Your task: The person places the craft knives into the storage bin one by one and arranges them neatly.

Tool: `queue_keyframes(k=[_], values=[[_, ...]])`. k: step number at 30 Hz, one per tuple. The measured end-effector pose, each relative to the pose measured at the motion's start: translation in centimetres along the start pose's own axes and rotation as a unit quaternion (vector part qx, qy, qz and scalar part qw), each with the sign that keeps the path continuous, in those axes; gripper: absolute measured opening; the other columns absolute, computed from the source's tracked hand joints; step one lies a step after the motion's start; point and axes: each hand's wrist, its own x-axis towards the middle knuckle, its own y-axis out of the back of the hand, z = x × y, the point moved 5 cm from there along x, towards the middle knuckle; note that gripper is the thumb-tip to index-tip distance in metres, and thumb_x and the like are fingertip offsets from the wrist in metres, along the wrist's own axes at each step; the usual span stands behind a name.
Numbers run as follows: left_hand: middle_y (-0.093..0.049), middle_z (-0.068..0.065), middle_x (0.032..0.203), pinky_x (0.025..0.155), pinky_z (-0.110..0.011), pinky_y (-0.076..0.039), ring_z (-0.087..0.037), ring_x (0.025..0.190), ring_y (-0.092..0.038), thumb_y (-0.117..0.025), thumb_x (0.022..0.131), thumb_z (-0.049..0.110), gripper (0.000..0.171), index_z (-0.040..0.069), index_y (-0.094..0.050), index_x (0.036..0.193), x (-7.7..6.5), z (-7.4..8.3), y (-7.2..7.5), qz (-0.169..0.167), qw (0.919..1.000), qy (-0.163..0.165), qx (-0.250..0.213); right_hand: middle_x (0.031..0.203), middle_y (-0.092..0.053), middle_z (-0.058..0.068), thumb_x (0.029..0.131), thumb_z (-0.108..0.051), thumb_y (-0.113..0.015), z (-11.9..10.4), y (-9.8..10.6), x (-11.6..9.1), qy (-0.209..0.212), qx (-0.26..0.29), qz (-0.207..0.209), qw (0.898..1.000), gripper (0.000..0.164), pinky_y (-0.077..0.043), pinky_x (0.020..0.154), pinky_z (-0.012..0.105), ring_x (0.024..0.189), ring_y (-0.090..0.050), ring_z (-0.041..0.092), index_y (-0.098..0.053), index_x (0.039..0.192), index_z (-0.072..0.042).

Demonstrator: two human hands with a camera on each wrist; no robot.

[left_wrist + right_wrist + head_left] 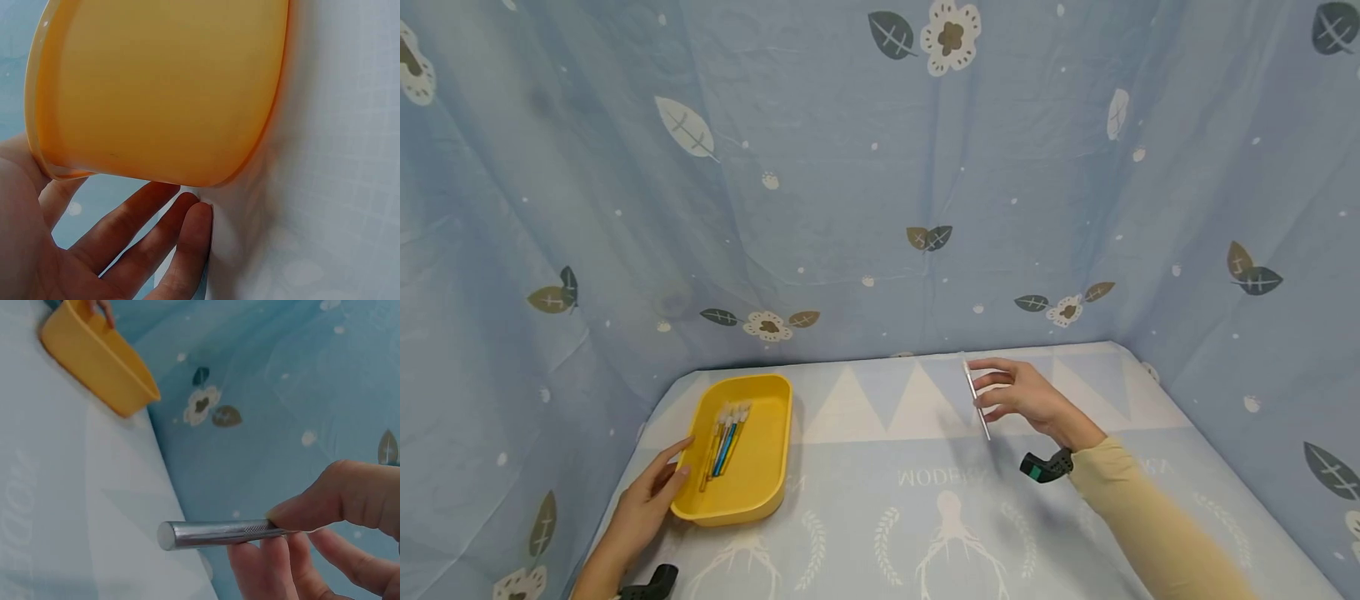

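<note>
My right hand (1026, 398) pinches a slim silver craft knife (206, 533) by its knurled grip, thumb on one side and fingers on the other. It is held above the table at the right, its smooth rounded butt pointing toward the right wrist camera. The fingers hide part of its front end, which shows a whitish tip in the head view. At the left, my left hand (643, 504) holds the near-left rim of a yellow tray (760, 492), with fingers against the outer wall. Inside lie several slim yellow and blue sticks (727, 442) with pale tips, side by side.
A pale blue and white patterned cloth (865, 483) covers the table. Blue curtains (850, 167) with leaves and flowers rise behind the table and along both sides. The tray stands near the table's left edge.
</note>
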Motion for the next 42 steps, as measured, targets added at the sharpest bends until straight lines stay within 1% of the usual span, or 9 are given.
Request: queue_keyframes(k=[6, 12, 16, 20, 23, 32, 35, 37, 42], values=[[-0.031, -0.035, 0.170, 0.122, -0.068, -0.035, -0.053, 0.151, -0.039, -0.049, 0.117, 0.047, 0.068, 0.021, -0.026, 0.176, 0.0, -0.1, 0.0, 0.000, 1.0000, 0.002, 0.007, 0.134, -0.060, 0.030, 0.095, 0.001, -0.075, -1.4, -1.6, 0.1, 0.007, 0.022, -0.009, 1.000, 0.073, -0.066, 0.082, 0.045, 0.098, -0.073, 0.026, -0.046, 0.161, 0.006], [-0.034, -0.035, 0.169, 0.121, -0.067, -0.037, -0.053, 0.150, -0.042, -0.048, 0.118, 0.045, 0.066, 0.022, -0.026, 0.176, -0.1, 0.0, 0.0, 0.003, 1.0000, -0.003, 0.006, 0.136, -0.058, 0.028, 0.097, -0.001, -0.074, -3.4, -3.6, 0.6, 0.019, 0.052, -0.034, 0.998, 0.072, -0.065, 0.086, 0.047, 0.102, -0.071, 0.027, -0.044, 0.162, 0.005], [-0.038, -0.035, 0.166, 0.119, -0.066, -0.040, -0.052, 0.147, -0.046, -0.047, 0.118, 0.045, 0.066, 0.021, -0.027, 0.175, -0.3, 0.1, 0.1, 0.008, 0.9999, -0.008, 0.012, 0.133, -0.060, 0.024, 0.096, 0.001, -0.074, -4.5, -5.2, 1.1, 0.026, 0.071, -0.045, 0.996, 0.072, -0.065, 0.084, 0.046, 0.101, -0.071, 0.026, -0.046, 0.162, 0.004], [-0.035, -0.034, 0.168, 0.119, -0.066, -0.040, -0.052, 0.148, -0.045, -0.048, 0.118, 0.044, 0.065, 0.020, -0.027, 0.175, -0.3, 0.2, 0.1, 0.008, 0.9999, -0.010, 0.011, 0.129, -0.062, 0.021, 0.095, 0.004, -0.075, -5.3, -6.9, 1.9, 0.031, 0.090, -0.051, 0.994, 0.072, -0.065, 0.082, 0.044, 0.101, -0.071, 0.026, -0.048, 0.161, 0.002], [-0.032, -0.033, 0.171, 0.120, -0.067, -0.038, -0.052, 0.149, -0.043, -0.048, 0.118, 0.043, 0.065, 0.020, -0.027, 0.175, -0.3, 0.3, 0.1, 0.006, 0.9999, -0.010, 0.009, 0.129, -0.062, 0.021, 0.093, 0.005, -0.076, -5.9, -8.3, 2.4, 0.035, 0.106, -0.054, 0.992, 0.072, -0.065, 0.081, 0.044, 0.101, -0.071, 0.026, -0.050, 0.160, 0.002], [-0.034, -0.033, 0.170, 0.120, -0.066, -0.039, -0.052, 0.149, -0.044, -0.048, 0.118, 0.042, 0.064, 0.020, -0.028, 0.175, -0.4, 0.4, 0.0, 0.010, 0.9999, -0.011, 0.009, 0.137, -0.061, 0.027, 0.092, 0.009, -0.074, -6.7, -12.2, 4.5, 0.031, 0.153, -0.068, 0.985, 0.071, -0.065, 0.082, 0.045, 0.101, -0.072, 0.026, -0.052, 0.159, -0.001], [-0.035, -0.033, 0.169, 0.119, -0.065, -0.040, -0.052, 0.149, -0.045, -0.048, 0.118, 0.042, 0.064, 0.021, -0.028, 0.175, -0.4, 0.4, 0.0, 0.010, 0.9999, -0.011, 0.008, 0.137, -0.062, 0.026, 0.093, 0.009, -0.072, -6.8, -13.4, 5.2, 0.029, 0.163, -0.072, 0.984, 0.070, -0.065, 0.084, 0.045, 0.101, -0.072, 0.025, -0.053, 0.159, -0.001], [-0.035, -0.034, 0.169, 0.119, -0.065, -0.040, -0.052, 0.149, -0.044, -0.048, 0.118, 0.043, 0.064, 0.021, -0.028, 0.175, -0.4, 0.4, 0.0, 0.009, 0.9999, -0.011, 0.007, 0.138, -0.062, 0.027, 0.093, 0.009, -0.071, -6.9, -14.2, 5.6, 0.028, 0.168, -0.074, 0.983, 0.069, -0.065, 0.084, 0.046, 0.100, -0.073, 0.025, -0.053, 0.159, -0.001], [-0.032, -0.033, 0.171, 0.120, -0.066, -0.038, -0.052, 0.150, -0.041, -0.048, 0.118, 0.044, 0.066, 0.022, -0.026, 0.176, -0.3, 0.3, 0.0, 0.004, 1.0000, -0.003, 0.003, 0.140, -0.062, 0.027, 0.095, 0.008, -0.073, -6.9, -16.3, 6.9, 0.015, 0.183, -0.070, 0.980, 0.067, -0.065, 0.084, 0.046, 0.100, -0.073, 0.024, -0.054, 0.158, -0.003]])
